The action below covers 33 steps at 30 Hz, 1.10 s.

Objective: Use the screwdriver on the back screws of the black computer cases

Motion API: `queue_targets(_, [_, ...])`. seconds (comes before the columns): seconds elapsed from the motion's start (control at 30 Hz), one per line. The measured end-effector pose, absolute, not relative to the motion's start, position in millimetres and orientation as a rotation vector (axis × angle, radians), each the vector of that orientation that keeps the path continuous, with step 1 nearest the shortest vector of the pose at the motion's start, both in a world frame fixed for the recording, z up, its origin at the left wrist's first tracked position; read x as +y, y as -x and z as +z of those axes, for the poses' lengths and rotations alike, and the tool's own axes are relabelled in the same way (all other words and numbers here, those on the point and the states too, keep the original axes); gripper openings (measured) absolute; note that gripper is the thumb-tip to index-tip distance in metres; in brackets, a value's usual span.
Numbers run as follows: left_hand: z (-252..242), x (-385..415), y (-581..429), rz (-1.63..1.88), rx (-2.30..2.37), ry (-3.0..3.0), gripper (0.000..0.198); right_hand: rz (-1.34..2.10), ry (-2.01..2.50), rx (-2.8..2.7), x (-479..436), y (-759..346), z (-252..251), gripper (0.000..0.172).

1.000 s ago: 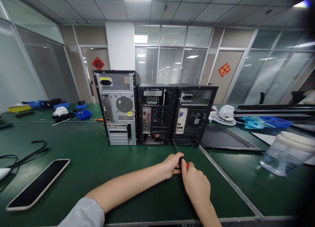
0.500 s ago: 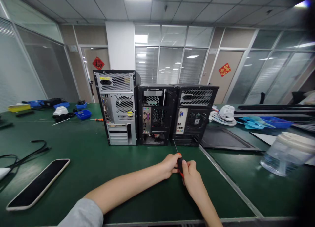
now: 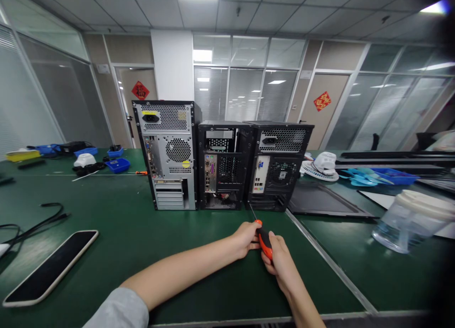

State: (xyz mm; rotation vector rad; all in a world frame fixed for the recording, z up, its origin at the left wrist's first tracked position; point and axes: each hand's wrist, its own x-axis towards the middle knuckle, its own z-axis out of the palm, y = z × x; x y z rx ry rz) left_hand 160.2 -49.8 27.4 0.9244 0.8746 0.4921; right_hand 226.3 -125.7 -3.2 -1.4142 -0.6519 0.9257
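Note:
An orange and black screwdriver [image 3: 265, 241] is held in both hands, its thin shaft pointing away from me. The tip meets the lower left corner of the right black computer case [image 3: 280, 169]. Near the shaft end, my left hand [image 3: 246, 239] pinches the front of the handle. My right hand [image 3: 280, 261] is closed around the rear part of the handle. Left of that case stand a narrower black computer case [image 3: 224, 171] and a taller silver computer case [image 3: 170, 152], backs towards me. Whether the tip sits in a screw is too small to tell.
A phone [image 3: 51, 267] and black cables [image 3: 42, 223] lie at the left. To the right are a clear plastic jug [image 3: 401, 223], a black panel [image 3: 325, 198] and a blue tray [image 3: 396, 176]. Small blue trays [image 3: 118, 165] stand at the far left. A metal strip [image 3: 330, 264] crosses the green table.
My right hand has shifted slightly down and right and changed its grip, so more of the orange handle shows. The left hand and the screwdriver tip stay nearly in place.

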Motion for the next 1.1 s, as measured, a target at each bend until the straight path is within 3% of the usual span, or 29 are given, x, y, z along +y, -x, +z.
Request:
queue_targets(0.23, [25, -48, -160, 0.513, 0.895, -0.918, 0.016, 1.117, 1.195, -0.576, -125, -223, -5, 0.047])
queue_targets(1.1, [19, -48, -164, 0.49, 0.879, -0.88, 0.028, 1.404, 0.677, -0.371, -124, -231, -8, 0.034])
